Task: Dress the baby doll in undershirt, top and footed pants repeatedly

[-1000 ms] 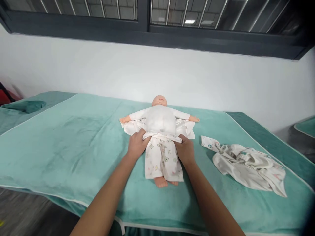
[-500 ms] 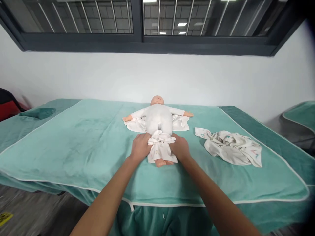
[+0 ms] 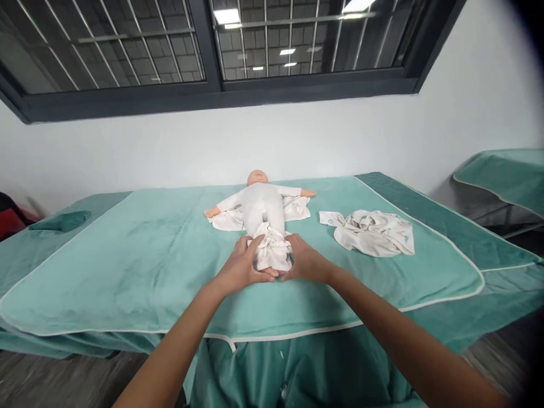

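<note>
A baby doll (image 3: 262,207) in a white body lies on its back with its arms spread and its head toward the wall. Bunched white printed baby pants (image 3: 272,249) surround its lower legs, and the feet show at the near end. On the left side, my left hand (image 3: 242,265) curls round the pants, thumb on the upper part and fingers low by the feet. My right hand (image 3: 308,260) mirrors it on the other side. The undersides of both grips are hidden. White cloth (image 3: 297,208) lies spread beneath the doll's arms.
A crumpled white printed baby garment (image 3: 374,233) lies to the right on the green bed cover (image 3: 140,266). At the left end the bed has a face hole (image 3: 62,221). Behind stand a white wall and a barred window (image 3: 221,85). Another green-covered surface (image 3: 505,173) is at the right.
My hands have shifted from the upper edge of the pants down toward the doll's feet, thumbs and fingers now spread wider round the fabric. The camera view has tilted and moved.
</note>
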Motion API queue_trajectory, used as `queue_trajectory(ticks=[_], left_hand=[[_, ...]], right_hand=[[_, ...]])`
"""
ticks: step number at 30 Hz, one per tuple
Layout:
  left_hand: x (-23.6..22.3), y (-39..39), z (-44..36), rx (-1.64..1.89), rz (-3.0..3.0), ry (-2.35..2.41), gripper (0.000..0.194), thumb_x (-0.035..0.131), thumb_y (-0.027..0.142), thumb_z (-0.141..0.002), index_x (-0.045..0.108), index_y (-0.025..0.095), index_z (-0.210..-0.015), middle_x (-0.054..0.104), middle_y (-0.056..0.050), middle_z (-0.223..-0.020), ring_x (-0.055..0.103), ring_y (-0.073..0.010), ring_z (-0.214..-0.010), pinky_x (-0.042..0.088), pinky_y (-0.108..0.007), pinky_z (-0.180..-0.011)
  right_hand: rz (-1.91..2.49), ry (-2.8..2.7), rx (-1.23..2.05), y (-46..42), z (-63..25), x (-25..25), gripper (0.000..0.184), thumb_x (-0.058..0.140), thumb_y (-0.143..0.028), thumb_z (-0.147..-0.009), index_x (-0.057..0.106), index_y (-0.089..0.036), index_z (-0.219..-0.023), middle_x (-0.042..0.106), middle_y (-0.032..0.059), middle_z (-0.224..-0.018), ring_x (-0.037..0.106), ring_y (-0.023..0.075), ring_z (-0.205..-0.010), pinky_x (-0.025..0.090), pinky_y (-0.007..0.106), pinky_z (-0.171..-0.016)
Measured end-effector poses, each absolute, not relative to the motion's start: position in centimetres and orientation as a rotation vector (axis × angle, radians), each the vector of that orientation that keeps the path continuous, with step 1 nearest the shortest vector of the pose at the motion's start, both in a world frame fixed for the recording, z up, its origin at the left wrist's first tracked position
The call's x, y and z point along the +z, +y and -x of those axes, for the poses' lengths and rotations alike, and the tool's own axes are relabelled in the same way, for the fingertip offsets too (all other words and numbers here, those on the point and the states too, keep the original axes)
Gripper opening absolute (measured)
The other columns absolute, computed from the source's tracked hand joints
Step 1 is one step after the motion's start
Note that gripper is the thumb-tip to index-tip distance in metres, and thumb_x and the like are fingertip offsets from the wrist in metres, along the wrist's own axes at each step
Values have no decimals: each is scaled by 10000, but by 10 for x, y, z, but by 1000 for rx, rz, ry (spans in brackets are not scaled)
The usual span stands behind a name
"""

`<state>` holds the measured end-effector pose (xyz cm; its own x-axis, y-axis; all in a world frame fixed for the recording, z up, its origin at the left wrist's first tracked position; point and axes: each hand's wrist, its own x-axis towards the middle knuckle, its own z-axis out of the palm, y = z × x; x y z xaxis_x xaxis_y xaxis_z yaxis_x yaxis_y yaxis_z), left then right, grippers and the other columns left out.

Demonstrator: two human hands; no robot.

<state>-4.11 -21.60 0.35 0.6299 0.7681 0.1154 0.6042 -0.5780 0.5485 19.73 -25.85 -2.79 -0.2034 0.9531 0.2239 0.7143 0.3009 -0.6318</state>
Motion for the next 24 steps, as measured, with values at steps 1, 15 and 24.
queue_trajectory(ticks=[1,15,24], left_hand=[[4,-218,41,434,-2442,1101,1107,806,620,-596,277,303,-1515,389,-133,-1358,432,-347,-1270,422,-460,-1011],[34,-261,37,531,-2376,1079,342,585,417,-844,584,266,-1152,706,-29,-1055,650,-273,-948,479,-368,-808],[99,-250,52,344,-1775,795,399,740,430,-719,657,191,-1027,683,-42,-966,640,-228,-905,504,-305,-732]], right_hand=[[1522,-1965,493,-258,-195,-29,892,886,-496,-510,476,-161,-1228,564,163,-1234,551,338,-1149,449,409,-929],[1539,-1973,699,-297,-189,12,315,607,-561,-811,647,-249,-824,716,7,-799,626,217,-726,385,286,-632],[1343,-2008,1402,-310,-203,100,338,821,-485,-572,761,-211,-760,739,19,-803,655,228,-714,454,282,-583]])
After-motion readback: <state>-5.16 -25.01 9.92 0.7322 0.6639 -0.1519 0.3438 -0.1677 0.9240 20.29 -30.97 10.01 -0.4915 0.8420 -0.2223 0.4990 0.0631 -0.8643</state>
